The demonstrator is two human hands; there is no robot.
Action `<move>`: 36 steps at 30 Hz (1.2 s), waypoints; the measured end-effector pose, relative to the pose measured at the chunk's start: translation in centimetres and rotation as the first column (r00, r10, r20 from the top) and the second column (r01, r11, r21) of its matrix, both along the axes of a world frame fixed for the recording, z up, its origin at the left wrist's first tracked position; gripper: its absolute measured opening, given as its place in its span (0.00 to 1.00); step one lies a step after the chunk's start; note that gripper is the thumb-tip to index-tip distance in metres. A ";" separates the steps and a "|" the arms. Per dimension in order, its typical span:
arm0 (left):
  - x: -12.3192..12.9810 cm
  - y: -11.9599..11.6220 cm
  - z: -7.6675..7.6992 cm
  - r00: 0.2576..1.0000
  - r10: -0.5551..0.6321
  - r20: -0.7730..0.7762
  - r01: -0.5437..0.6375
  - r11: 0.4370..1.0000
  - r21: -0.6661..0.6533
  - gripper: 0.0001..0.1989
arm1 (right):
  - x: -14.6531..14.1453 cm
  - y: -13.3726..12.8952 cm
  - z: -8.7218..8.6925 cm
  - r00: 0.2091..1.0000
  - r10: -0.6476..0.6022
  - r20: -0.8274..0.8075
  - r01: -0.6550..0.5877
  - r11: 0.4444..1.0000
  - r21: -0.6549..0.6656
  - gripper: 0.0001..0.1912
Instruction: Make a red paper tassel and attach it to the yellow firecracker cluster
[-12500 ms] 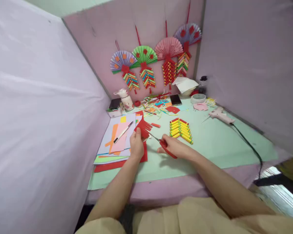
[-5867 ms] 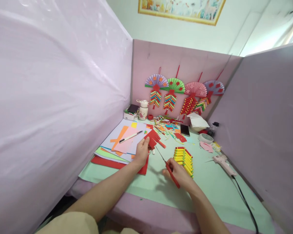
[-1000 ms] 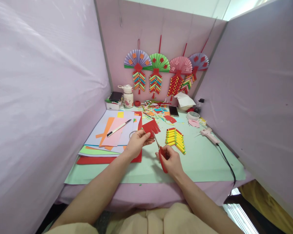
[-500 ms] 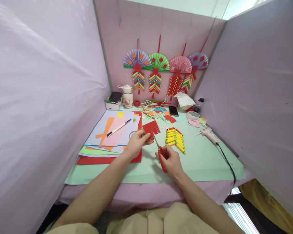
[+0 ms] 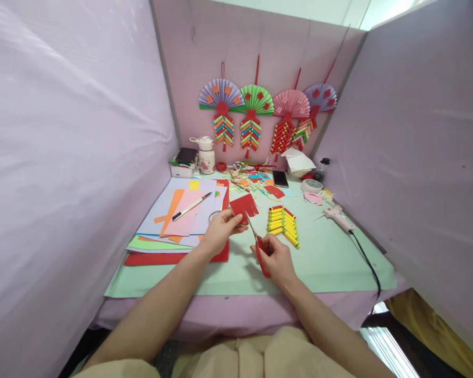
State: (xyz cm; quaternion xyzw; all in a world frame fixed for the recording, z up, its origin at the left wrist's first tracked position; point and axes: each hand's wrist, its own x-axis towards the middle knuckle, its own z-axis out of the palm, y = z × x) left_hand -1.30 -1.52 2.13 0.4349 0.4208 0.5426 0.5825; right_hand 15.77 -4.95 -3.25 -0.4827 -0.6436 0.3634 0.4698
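Held over a pale green cloth-like surface point(image 5: 319, 270), a square of red paper with one edge cut into a fringe point(image 5: 242, 206) is pinched between the thumb and fingers of my left hand point(image 5: 224, 228). My right hand point(image 5: 274, 257) closes around the handles of a pair of red-handled metal scissors point(image 5: 257, 238), their blades at the paper's near side; how far the blades part is too small to tell.

At the back, a cream rounded bowl point(image 5: 298, 174) sits under a white crumpled sheet point(image 5: 298, 159), its contents hidden. A cream lidded flask with a pink print point(image 5: 207, 161) stands upright, its inside out of sight, just beside a white rectangular box point(image 5: 182, 171) bearing a black flat object point(image 5: 187, 156).

Yellow paper tubes with green ends point(image 5: 283, 224) lie in a chevron near my right hand. To my left, a black-and-white pen point(image 5: 192, 207) rests on a stack of coloured paper sheets point(image 5: 152, 220); behind the square, multicoloured paper scraps point(image 5: 256, 178) are strewn.
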 end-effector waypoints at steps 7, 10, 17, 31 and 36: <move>-0.1 -0.1 0.3 1.000 0.005 -0.007 -0.005 1.000 0.014 0.19 | 0.1 0.0 0.0 1.000 -0.008 0.010 0.008 1.000 -0.001 0.16; -0.4 -0.1 0.7 0.999 0.045 -0.002 -0.045 0.996 0.072 0.18 | 0.1 0.1 -0.1 1.000 -0.004 0.010 0.004 1.000 -0.008 0.16; -0.8 0.1 0.8 0.994 0.101 -0.047 -0.097 0.992 0.083 0.17 | 0.1 0.1 0.1 0.999 0.019 0.028 -0.019 1.000 -0.005 0.15; -0.6 -0.1 0.6 0.992 0.019 -0.122 -0.011 0.998 0.064 0.19 | 0.1 -0.2 0.5 0.998 0.058 0.010 -0.058 0.998 -0.028 0.14; -0.5 -0.2 0.7 0.994 0.025 -0.111 -0.019 0.999 0.051 0.19 | 0.0 -0.2 0.6 0.999 0.046 -0.002 -0.046 0.998 -0.038 0.17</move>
